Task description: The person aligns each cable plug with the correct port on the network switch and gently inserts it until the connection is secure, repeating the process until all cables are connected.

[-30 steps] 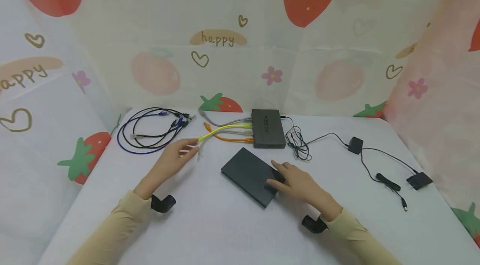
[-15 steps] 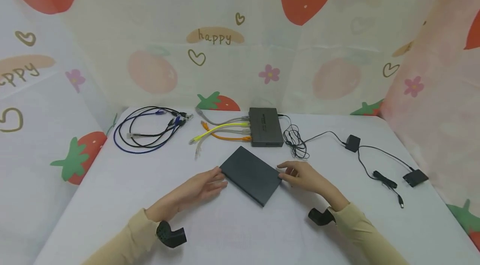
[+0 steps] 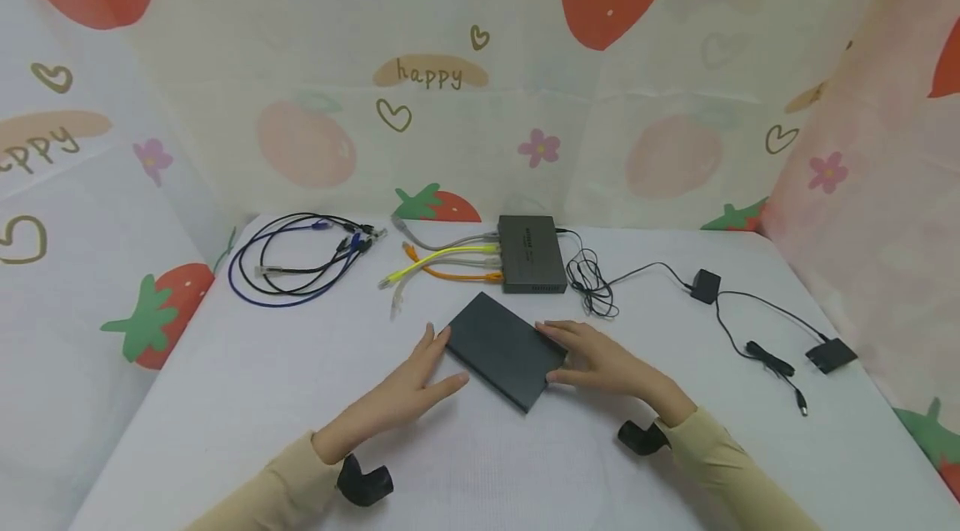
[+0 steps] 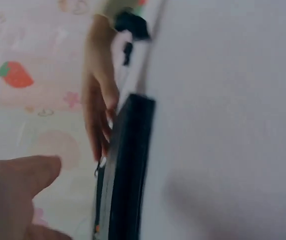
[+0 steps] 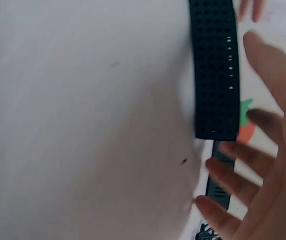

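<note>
A dark, flat rectangular box [image 3: 504, 352] lies slanted on the white table between both hands. Its vented side [image 5: 215, 70], with small white marks, shows in the right wrist view. My left hand [image 3: 401, 393] is at the box's left corner, fingers extended and thumb spread apart below them. At the opposite end, my right hand [image 3: 603, 360] has its fingertips and thumb right at the short right edge; the right wrist view shows these fingers spread. In the left wrist view, the box [image 4: 130, 170] appears edge-on.
Behind the box sits a dark grey network switch [image 3: 532, 256] with yellow [image 3: 442, 252], orange [image 3: 457, 278] and grey cables plugged in. Coiled blue and black cables [image 3: 272, 305] lie at the back left. On the right are a tangled black cord [image 3: 592, 289] and two black adapters [image 3: 705, 287].
My left hand has let go of the yellow cable and come down to the box's left corner, its thumb now spread. My right hand lifted slightly to the box's right edge.
</note>
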Demonstrator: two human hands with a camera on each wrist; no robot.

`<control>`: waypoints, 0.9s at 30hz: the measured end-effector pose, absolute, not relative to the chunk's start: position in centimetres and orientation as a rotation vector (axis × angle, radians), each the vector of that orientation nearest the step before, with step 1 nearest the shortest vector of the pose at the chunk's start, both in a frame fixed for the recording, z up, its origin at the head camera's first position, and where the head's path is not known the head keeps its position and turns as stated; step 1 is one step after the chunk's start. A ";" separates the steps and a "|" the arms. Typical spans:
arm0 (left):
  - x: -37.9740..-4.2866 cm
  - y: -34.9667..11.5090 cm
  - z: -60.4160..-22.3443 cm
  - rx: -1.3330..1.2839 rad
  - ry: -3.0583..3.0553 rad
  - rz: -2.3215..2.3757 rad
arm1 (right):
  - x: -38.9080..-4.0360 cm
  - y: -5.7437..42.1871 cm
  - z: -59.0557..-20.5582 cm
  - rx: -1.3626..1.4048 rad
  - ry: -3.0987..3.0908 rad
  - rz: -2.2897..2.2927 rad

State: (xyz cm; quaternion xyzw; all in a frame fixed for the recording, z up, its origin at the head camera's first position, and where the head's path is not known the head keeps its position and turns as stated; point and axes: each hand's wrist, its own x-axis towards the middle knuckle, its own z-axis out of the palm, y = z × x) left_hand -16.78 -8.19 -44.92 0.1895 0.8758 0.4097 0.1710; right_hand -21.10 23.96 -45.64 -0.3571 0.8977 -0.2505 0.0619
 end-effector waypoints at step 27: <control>-19.4 -5.4 -46.2 0.880 2.791 0.362 | -18.6 21.4 -46.2 -1.191 2.998 -0.128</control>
